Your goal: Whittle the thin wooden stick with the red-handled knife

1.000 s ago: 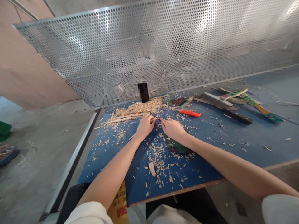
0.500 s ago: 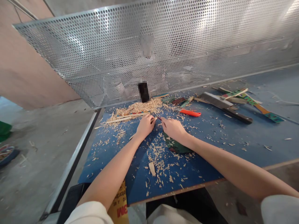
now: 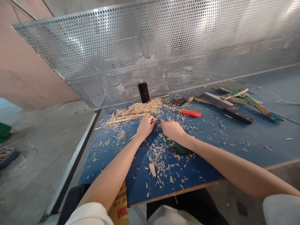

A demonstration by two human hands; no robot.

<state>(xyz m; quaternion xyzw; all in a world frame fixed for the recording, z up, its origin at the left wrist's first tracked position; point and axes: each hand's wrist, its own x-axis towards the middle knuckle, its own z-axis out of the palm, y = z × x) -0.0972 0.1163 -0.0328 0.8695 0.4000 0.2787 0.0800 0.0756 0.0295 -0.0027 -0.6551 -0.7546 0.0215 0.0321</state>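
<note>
Near the middle of the blue tabletop (image 3: 145, 184), my left hand (image 3: 145, 126) is closed around a small pale wooden piece, mostly hidden by the fingers. Just to its right, my right hand (image 3: 173, 129) pinches a thin dark tool whose tip points at that piece. A heap of wood shavings (image 3: 150, 106) and pale wooden strips (image 3: 126, 119) lie beyond my left hand. Under my right wrist is a dark green flat piece (image 3: 178, 147). A knife with an orange handle (image 3: 191, 113) rests behind my right hand.
A cleaver (image 3: 220, 104) and painted wooden strips (image 3: 260, 109) lie at the right. Behind the table stands a perforated metal screen (image 3: 93, 56). One larger wood chip (image 3: 152, 169) lies near the front edge. A yellow strip (image 3: 120, 203) hangs at the front left.
My right hand has shifted slightly left, bringing the dark tool closer to the piece in my left hand. My left hand stays almost still.
</note>
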